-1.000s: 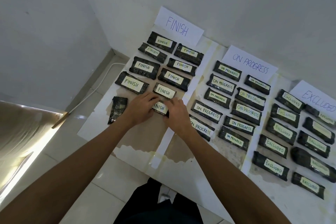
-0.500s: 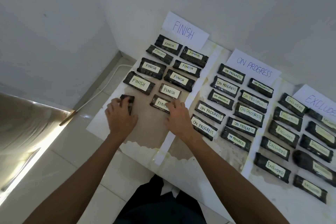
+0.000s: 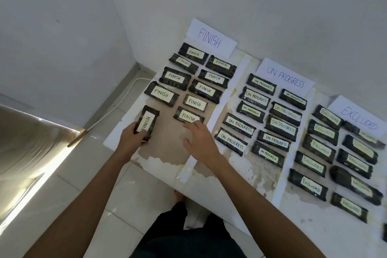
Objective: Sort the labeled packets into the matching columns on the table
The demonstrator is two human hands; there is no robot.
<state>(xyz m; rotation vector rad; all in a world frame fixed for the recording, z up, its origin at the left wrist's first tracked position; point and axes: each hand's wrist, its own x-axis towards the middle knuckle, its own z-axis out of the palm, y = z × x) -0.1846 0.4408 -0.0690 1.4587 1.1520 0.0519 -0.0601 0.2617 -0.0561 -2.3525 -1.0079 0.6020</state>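
Left hand (image 3: 132, 139): grips FINISH packet (image 3: 146, 121), turned endwise, near-left of its column.
Right hand (image 3: 199, 140): spread, fingertips at neighbour packet (image 3: 189, 116).
Risk: near the table (image 3: 165, 142) edge; a careless turn could drop it.

Packets: 30 total, all dark w/ pale labels. FINISH packets (image 3: 195, 103): 10, i.e. 9 lying flat + 1 held FINISH packet (image 3: 146, 122) in the left hand (image 3: 132, 139). ON PROGRESS packets (image 3: 239, 124): 10, in 2 cols of 5. EXCLUDED packets (image 3: 311, 163): 10, also 5 + 5. Header signs: 3, i.e. FINISH sign (image 3: 210, 37), ON PROGRESS sign (image 3: 285, 77), EXCLUDED sign (image 3: 359, 118). White divider strips (image 3: 219, 100): 2. Hands: 2, counting the right hand (image 3: 199, 142). Dark object (image 3: 385, 232) at far right edge: 1, too cut off to tell what kind
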